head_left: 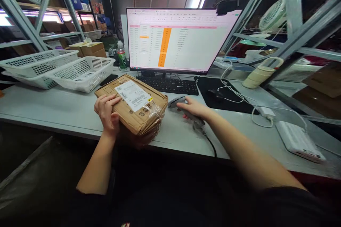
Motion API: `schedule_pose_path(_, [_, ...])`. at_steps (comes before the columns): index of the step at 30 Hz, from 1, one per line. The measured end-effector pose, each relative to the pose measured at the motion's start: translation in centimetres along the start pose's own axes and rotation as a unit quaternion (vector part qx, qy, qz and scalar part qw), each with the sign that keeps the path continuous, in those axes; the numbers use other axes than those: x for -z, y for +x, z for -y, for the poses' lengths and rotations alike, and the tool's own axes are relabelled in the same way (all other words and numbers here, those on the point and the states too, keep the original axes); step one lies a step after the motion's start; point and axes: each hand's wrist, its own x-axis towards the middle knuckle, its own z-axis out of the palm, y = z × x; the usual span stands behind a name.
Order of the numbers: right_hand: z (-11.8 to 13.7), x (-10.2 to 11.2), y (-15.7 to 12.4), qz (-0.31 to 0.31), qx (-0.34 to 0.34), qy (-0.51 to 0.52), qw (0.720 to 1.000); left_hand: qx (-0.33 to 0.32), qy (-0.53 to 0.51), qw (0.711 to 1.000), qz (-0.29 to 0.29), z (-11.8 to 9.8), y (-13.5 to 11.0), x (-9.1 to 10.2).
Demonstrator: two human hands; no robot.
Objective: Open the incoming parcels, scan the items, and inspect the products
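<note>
A brown cardboard box [121, 110] with clear tape and a white shipping label [133, 95] is tilted over the table's front edge. My left hand [108, 110] grips its left side, thumb near the front and fingers over the top. To the right of the box, my right hand [195, 108] is wrapped around a grey handheld barcode scanner [177, 102]. The scanner's head points left toward the box, and its black cable runs down over the table edge. The box's underside is hidden.
Behind the box stand a black keyboard [170, 85] and a monitor [191, 49] showing a spreadsheet. White baskets [82, 74] and a green bottle [122, 56] are at left. A mouse [215, 95], loose white cables and a white power bank [299, 140] lie at right. Metal shelving flanks both sides.
</note>
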Motion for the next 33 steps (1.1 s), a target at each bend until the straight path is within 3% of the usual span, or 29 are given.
schedule_pose_path(3, [-2.4,-0.4,2.7,-0.002,0.008,-0.05,0.999,0.003,0.02,1.0,-0.002,0.3,-0.2,-0.1])
schedule_pose_path(9, [-6.3,2.0,7.3,-0.144,0.018,-0.176,0.974,-0.005,0.033,0.998,-0.049,1.8,-0.8,-0.6])
schedule_pose_path(14, [-8.9,1.6,10.0,-0.152,0.047,-0.251,0.955,-0.012,0.032,0.998,-0.052,2.9,-1.2,-0.7])
schedule_pose_path(23, [-8.6,1.8,11.9,-0.159,0.085,-0.31,0.933,-0.018,0.015,0.997,-0.079,2.4,-1.5,-1.0])
schedule_pose_path(29, [-6.8,1.7,14.1,-0.163,0.084,-0.311,0.933,-0.026,-0.008,0.997,-0.075,2.1,-1.3,-1.2])
schedule_pose_path(33, [-6.4,3.2,14.2,-0.213,0.09,-0.294,0.927,-0.061,-0.028,0.996,-0.065,3.0,-1.4,-0.8])
